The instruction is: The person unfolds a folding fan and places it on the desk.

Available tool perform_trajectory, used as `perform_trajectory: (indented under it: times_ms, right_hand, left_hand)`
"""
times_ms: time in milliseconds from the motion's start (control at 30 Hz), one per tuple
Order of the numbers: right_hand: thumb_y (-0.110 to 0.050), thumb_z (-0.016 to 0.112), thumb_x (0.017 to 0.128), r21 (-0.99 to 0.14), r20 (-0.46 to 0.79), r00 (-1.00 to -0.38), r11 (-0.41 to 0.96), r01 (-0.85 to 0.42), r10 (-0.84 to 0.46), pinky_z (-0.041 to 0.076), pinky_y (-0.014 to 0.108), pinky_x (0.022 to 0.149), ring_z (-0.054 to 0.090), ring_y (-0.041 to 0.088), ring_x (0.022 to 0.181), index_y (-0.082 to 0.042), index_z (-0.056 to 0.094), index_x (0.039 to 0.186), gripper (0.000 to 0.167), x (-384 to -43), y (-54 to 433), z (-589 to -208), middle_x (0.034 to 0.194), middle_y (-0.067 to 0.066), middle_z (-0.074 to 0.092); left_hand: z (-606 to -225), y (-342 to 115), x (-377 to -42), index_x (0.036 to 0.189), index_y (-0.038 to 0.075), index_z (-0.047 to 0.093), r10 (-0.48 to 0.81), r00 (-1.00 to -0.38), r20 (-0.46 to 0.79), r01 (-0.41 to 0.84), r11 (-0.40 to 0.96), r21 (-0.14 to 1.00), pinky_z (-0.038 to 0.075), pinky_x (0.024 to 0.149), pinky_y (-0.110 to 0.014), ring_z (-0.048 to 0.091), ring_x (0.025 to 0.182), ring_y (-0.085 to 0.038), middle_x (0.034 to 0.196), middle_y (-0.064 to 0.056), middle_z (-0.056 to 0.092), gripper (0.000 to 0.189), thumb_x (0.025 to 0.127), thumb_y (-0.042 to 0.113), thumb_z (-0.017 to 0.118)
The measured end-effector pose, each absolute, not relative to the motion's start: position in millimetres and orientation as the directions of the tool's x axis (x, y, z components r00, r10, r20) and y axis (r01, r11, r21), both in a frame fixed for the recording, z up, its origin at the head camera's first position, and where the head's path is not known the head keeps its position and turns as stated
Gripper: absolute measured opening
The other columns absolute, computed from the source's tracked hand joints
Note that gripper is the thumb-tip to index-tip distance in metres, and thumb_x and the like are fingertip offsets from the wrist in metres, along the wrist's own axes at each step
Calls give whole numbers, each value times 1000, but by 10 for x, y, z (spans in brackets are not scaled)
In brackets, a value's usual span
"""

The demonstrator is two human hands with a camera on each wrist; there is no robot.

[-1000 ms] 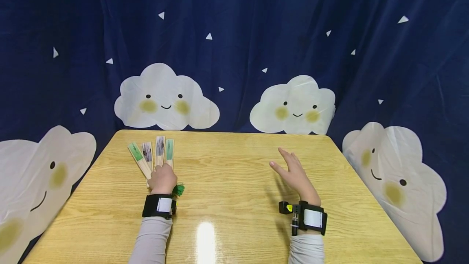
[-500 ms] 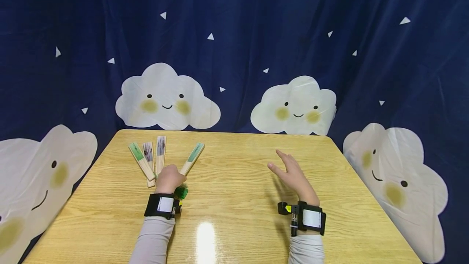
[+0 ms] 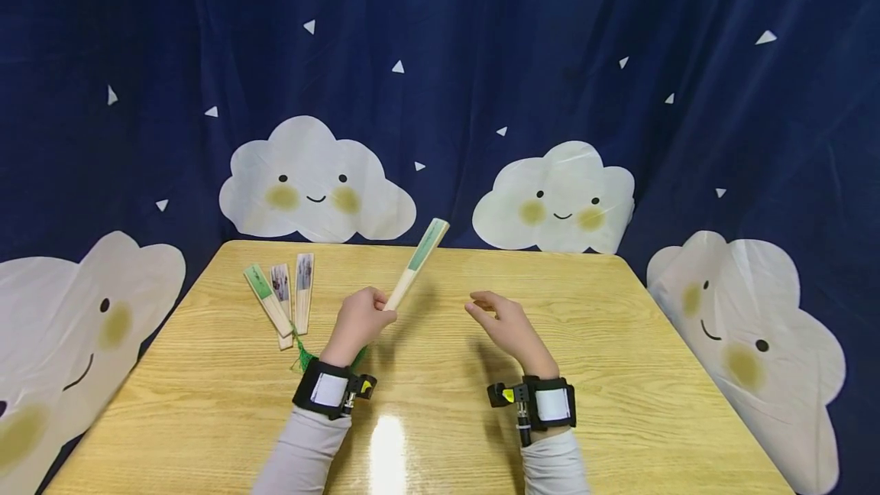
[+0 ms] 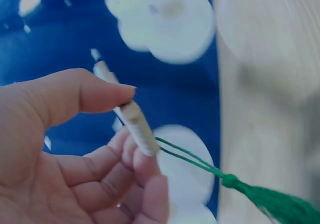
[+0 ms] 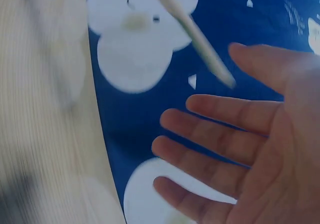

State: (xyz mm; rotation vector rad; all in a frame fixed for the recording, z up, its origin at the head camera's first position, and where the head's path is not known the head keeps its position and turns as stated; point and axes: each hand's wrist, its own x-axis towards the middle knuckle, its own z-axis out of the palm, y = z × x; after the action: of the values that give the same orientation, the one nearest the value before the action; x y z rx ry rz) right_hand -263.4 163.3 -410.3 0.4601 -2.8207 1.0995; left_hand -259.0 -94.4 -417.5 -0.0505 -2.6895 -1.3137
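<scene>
A folded hand fan [image 3: 416, 264] with a green panel and pale wooden ribs is tilted up to the right, lifted off the table. My left hand [image 3: 359, 319] pinches its lower end between thumb and fingers. In the left wrist view a green tassel [image 4: 280, 201] hangs by a cord from the fan's end [image 4: 139, 126]. My right hand [image 3: 507, 327] is in the air to the right of the fan, fingers spread and holding nothing. In the right wrist view the fan [image 5: 200, 41] passes beyond the thumb and fingertips, apart from them.
On the left of the wooden table [image 3: 605, 312] lie other folded fans: a green one [image 3: 268, 300], a grey-patterned one [image 3: 281, 289] partly beneath it, and another grey one [image 3: 304, 292]. A green tassel [image 3: 305, 357] lies near them. A dark blue curtain with clouds hangs behind.
My left hand has taken the rightmost green fan from the row, lifted it and carried it right. My right hand has moved left, closer to the fan. The other fans stay put.
</scene>
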Motion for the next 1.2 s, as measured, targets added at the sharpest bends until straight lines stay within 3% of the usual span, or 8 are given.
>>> perform_trajectory:
  times_ms: [167, 300, 467, 600, 700, 867, 1067, 1200]
  right_hand:
    - [-40, 51, 100, -711, 261, -938, 612, -346, -228, 52, 46, 92, 66, 25, 106, -12, 68, 115, 36, -2613, 1439, -4030, 111, 8, 72]
    - [-38, 48, 102, -748, 348, -919, 537, -391, -184, 53, 40, 82, 67, 23, 94, -12, 68, 102, 33, -2584, 1377, -3973, 99, 10, 73]
    - [-28, 48, 103, -739, 442, -884, 499, -453, -149, 47, 31, 69, 60, 23, 79, -9, 65, 95, 27, -2522, 1386, -3894, 88, 11, 69]
    - [-28, 48, 103, -725, 445, -876, 499, -475, -188, 51, 32, 73, 65, 22, 83, -8, 68, 101, 28, -2468, 1422, -3841, 91, 9, 71]
    - [-29, 48, 103, -720, 424, -871, 490, -491, -249, 53, 35, 77, 67, 20, 87, -9, 69, 107, 29, -2431, 1433, -3800, 94, 8, 73]
    - [-31, 49, 102, -721, 384, -858, 470, -509, -340, 53, 38, 82, 66, 17, 91, -11, 70, 109, 30, -2401, 1419, -3761, 97, 6, 74]
    - [-29, 48, 103, -754, 355, -854, 424, -502, -379, 53, 45, 91, 68, 22, 105, -12, 70, 114, 30, -2350, 1433, -3724, 108, 8, 74]
    - [-29, 49, 102, -793, 334, -864, 382, -473, -376, 53, 46, 94, 68, 23, 106, -12, 71, 114, 30, -2334, 1451, -3712, 108, 9, 74]
  left_hand:
    - [-4016, -624, -2474, 98, 0, 67, 38, -979, 202, 192, 525, 829, 48, 67, -26, 59, 76, -15, 85, -7, 66, 23, 76, 6, 71]
    - [-3933, -428, -2352, 98, 2, 66, 104, -964, 245, 265, 475, 839, 49, 69, -25, 59, 78, -14, 86, -5, 66, 23, 76, 6, 72]
    - [-3895, -315, -2258, 111, 2, 64, 184, -949, 256, 312, 435, 845, 52, 75, -29, 61, 87, -18, 94, -6, 65, 32, 80, 8, 70]
    - [-3896, -309, -2239, 129, 3, 59, 233, -934, 272, 346, 388, 854, 53, 78, -34, 62, 96, -22, 103, -8, 64, 44, 87, 11, 68]
    - [-3888, -321, -2238, 133, 9, 58, 221, -931, 292, 353, 332, 875, 54, 82, -37, 63, 101, -22, 114, -8, 65, 42, 94, 20, 65]
    - [-3860, -351, -2248, 126, 13, 64, 150, -936, 320, 348, 234, 908, 53, 83, -37, 67, 96, -24, 113, -6, 70, 32, 98, 28, 58]
    - [-3819, -383, -2235, 113, 11, 66, 157, -944, 290, 312, 136, 940, 53, 79, -31, 67, 89, -25, 101, -7, 68, 21, 97, 22, 60]
    - [-3792, -386, -2214, 111, 6, 65, 183, -931, 316, 339, 113, 934, 55, 79, -29, 67, 87, -29, 100, -11, 67, 18, 97, 17, 60]
